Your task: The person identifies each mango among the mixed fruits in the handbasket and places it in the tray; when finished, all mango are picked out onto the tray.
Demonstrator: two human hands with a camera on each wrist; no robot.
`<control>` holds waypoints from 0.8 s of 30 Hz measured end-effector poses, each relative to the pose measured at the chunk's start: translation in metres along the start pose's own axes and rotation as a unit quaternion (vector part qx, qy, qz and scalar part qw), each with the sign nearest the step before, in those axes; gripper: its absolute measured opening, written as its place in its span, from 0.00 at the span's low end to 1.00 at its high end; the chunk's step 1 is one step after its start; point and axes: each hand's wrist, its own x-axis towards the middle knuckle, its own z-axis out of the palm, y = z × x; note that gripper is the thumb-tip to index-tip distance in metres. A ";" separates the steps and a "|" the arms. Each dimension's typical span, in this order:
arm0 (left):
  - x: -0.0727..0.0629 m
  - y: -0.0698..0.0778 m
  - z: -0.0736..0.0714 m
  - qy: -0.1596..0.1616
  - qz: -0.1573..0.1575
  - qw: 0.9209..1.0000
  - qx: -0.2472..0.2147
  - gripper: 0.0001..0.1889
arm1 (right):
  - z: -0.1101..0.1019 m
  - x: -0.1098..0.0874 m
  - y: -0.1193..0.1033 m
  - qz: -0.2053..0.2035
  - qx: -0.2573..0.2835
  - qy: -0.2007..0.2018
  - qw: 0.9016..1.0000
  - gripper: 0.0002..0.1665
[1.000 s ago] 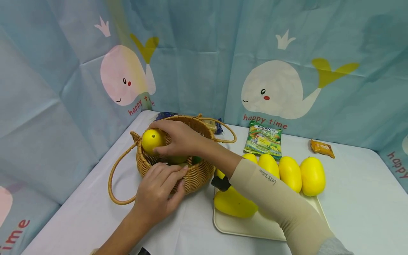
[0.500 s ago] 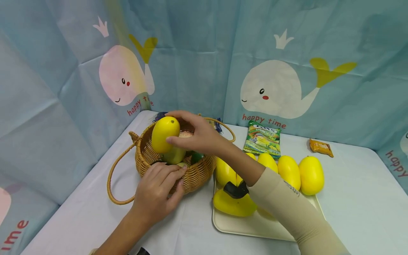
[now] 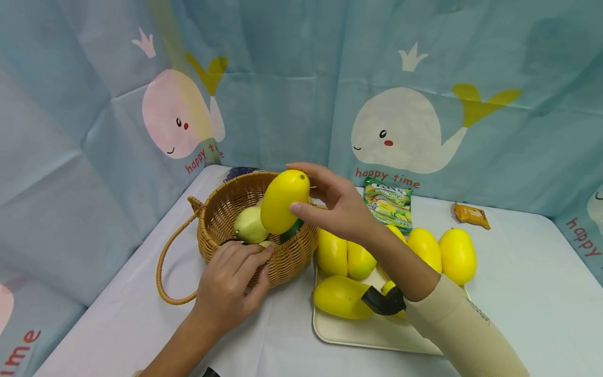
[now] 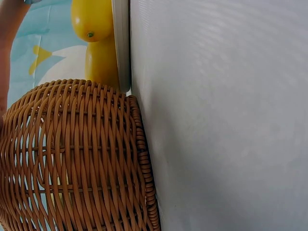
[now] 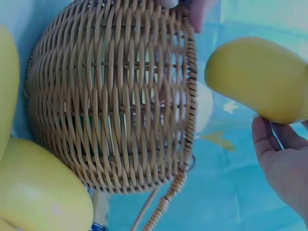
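Note:
A yellow mango [image 3: 282,204] hangs tilted over the right side of the wicker basket [image 3: 286,268], held by my right hand [image 3: 340,207] between thumb and fingers. The right wrist view shows the same mango [image 5: 255,77] beyond the basket's rim, above the fingers [image 5: 263,137]. My left hand [image 3: 230,283] grips the basket's near rim, fingers over it and thumb on the outside. Inside the basket lie a pale green fruit [image 3: 250,225] and a dark green item [image 3: 292,230], partly hidden. Woven basket wall [image 4: 86,154] fills the left wrist view's lower left.
A cream tray [image 3: 348,337] with several yellow mangoes [image 3: 458,255] stands right of the basket. Behind it are a green candy bag [image 3: 388,204] and a small orange packet [image 3: 471,215]. One looped basket handle [image 3: 162,272] sticks out leftward. A curtain hangs behind.
My right hand has lifted the mango from the basket's left side and carried it rightward across the opening, uncovering the pale green fruit. The left hand has stayed at the rim.

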 end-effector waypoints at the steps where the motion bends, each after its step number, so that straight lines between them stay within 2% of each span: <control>1: 0.000 0.000 0.000 0.002 0.002 1.000 0.000 0.16 | -0.002 -0.004 -0.002 -0.001 0.001 0.002 1.000 0.37; 7: 0.000 -0.001 0.000 0.004 0.002 1.000 0.000 0.16 | -0.016 -0.034 -0.020 0.018 -0.002 0.017 1.000 0.34; 11: 0.001 -0.001 0.000 0.007 0.004 1.000 0.000 0.16 | -0.030 -0.060 -0.034 0.046 0.003 0.047 0.998 0.31; 19: 0.002 -0.001 0.001 0.015 0.013 1.000 0.000 0.15 | -0.058 -0.117 -0.052 0.095 0.010 0.109 0.989 0.32; 24: 0.001 -0.001 0.001 0.016 0.010 1.000 -0.003 0.16 | -0.076 -0.155 -0.058 0.130 -0.012 0.141 0.981 0.30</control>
